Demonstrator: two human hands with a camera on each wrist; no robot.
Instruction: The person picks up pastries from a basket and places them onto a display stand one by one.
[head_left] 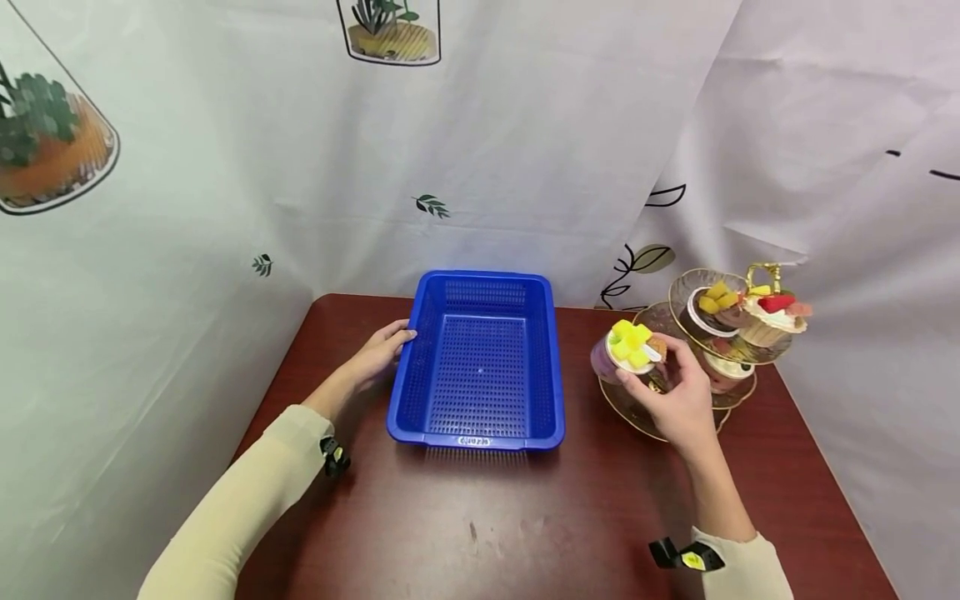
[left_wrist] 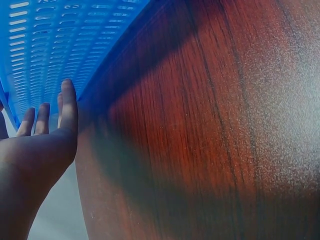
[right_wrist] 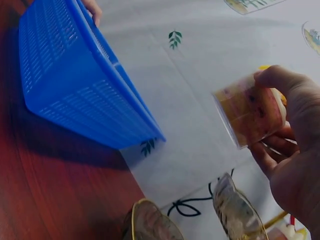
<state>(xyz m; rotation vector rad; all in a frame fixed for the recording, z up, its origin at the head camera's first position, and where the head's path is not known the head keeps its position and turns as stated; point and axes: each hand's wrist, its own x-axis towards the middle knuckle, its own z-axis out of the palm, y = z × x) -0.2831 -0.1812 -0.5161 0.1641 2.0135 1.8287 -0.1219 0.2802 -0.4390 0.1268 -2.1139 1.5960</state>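
A blue perforated plastic basket (head_left: 480,375) sits on the table. My left hand (head_left: 378,354) holds its left side, a digit over the rim and several fingers (left_wrist: 70,107) against the outer wall. With my right hand (head_left: 686,400) I grip a clear dessert cup (head_left: 602,360) topped with yellow cubes, thumb on one side and fingers on the other. The cup is tilted and held up beside a tiered stand (head_left: 628,415). In the right wrist view, the cup (right_wrist: 250,110) shows pinkish-orange contents, and its base points toward the basket (right_wrist: 70,85).
On the stand's upper tier are a cup with orange cubes (head_left: 712,308) and a cupcake with a strawberry (head_left: 765,329). Another cup (head_left: 726,375) sits lower, partly hidden. A gold handle (head_left: 763,268) tops the stand. Patterned white cloth (head_left: 525,167) hangs behind the dark red table (head_left: 465,517).
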